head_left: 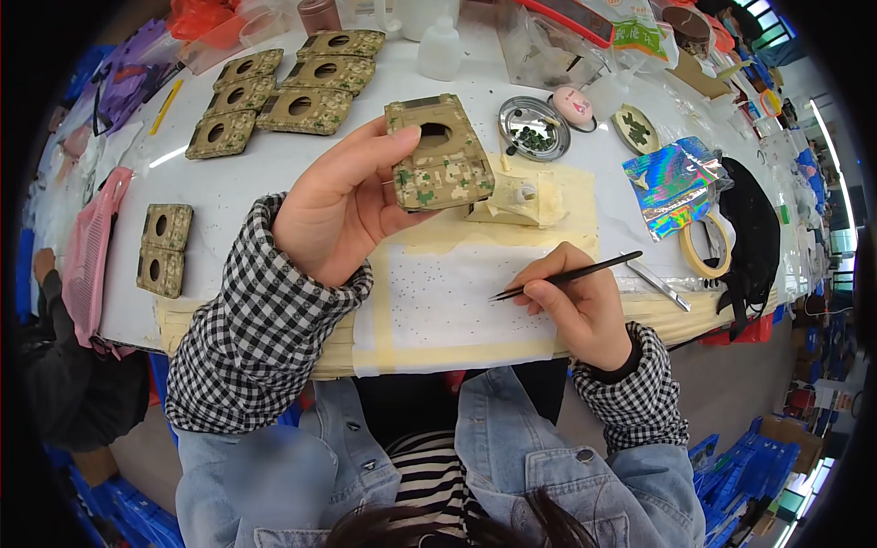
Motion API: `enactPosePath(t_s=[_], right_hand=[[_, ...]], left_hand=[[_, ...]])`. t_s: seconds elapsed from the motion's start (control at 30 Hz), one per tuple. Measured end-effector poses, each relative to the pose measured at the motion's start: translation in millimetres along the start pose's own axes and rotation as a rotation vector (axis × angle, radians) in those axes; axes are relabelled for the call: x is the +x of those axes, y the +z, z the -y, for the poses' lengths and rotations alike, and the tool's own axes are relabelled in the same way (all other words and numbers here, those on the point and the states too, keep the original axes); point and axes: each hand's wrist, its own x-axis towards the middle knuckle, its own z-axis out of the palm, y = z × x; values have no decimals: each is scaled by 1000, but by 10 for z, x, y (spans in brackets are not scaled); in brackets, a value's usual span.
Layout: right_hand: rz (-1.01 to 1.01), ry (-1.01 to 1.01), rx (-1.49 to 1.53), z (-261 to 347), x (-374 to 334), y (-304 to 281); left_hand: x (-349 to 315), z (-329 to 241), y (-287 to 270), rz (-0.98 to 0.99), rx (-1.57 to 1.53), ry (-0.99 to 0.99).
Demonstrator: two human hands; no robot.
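Left hand (340,205) gripping a camouflage-patterned case (448,171), round-holed, rounded corners, raised above white table (239,178). Right hand (577,306): fingers pinched on slim, pointed black tweezers (594,268), over speckled paper (429,315).

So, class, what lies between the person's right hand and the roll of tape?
The head view shows a slim silver tool lying between the right hand and the roll of tape; the held black tool also juts in.
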Motion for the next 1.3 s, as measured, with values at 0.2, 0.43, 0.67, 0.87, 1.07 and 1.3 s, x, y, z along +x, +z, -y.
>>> enactPosePath(t_s=[0.2,0.43,0.67,0.87,1.07,1.3], right_hand=[[-9,5,16,5,-7,3],[-11,6,6,11,-6,5],[-95,-40,64,-12,0,53],[-97,-42,69,0,1,57],[-126,-53,96,1,-9,50],[-221,-176,159,248,11,-58]], left_hand=[[3,2,17,0,-8,3],[-5,-4,19,-9,-6,-2],[2,5,10,-9,-11,-4],[-2,-4,6,-6,-4,-7],[5,-1,-6,1,0,-10],[-6,-4,13,0,-24,-14]])
